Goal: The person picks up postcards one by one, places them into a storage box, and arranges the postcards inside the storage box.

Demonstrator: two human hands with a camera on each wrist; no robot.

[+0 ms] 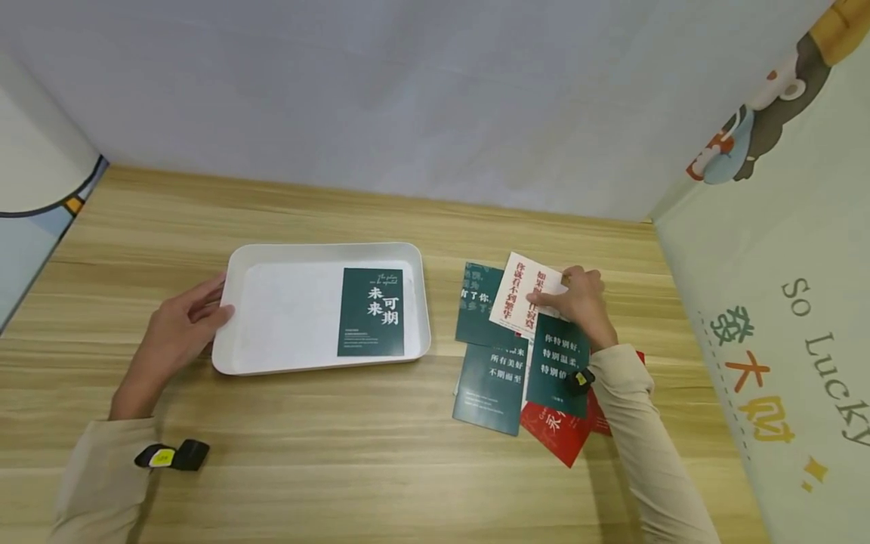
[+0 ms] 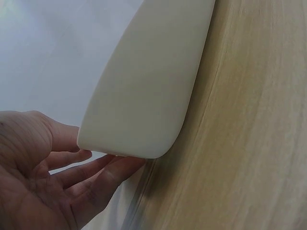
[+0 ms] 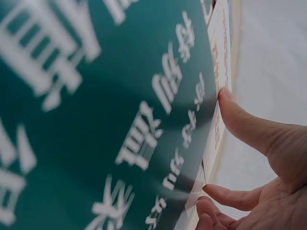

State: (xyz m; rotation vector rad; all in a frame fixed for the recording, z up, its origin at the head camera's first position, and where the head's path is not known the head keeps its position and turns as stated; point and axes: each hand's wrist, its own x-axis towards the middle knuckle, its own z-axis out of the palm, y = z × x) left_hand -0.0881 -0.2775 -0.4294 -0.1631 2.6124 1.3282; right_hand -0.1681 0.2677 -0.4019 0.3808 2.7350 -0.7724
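Observation:
My left hand (image 1: 186, 321) grips the left end of a white rectangular tray (image 1: 285, 366), thumb at the rim. In the left wrist view the fingers (image 2: 103, 187) lie against the tray's end wall (image 2: 139, 91). A dark green card (image 1: 370, 340) with white lettering lies inside the tray, at its right. My right hand (image 1: 581, 302) pinches a white card (image 1: 506, 298) with red lettering at the top of a loose pile. The right wrist view shows the thumb (image 3: 244, 117) on that card's face and the other fingers at its edge. A green card (image 3: 120, 86) fills much of that view.
Under and beside the white card lie several overlapping cards, among them a green card (image 1: 489, 393), another green card (image 1: 557, 385) and a red card (image 1: 557, 434). The wooden table (image 1: 340, 468) meets a pale wall (image 1: 408, 98) behind and a printed wall (image 1: 782, 302) at right.

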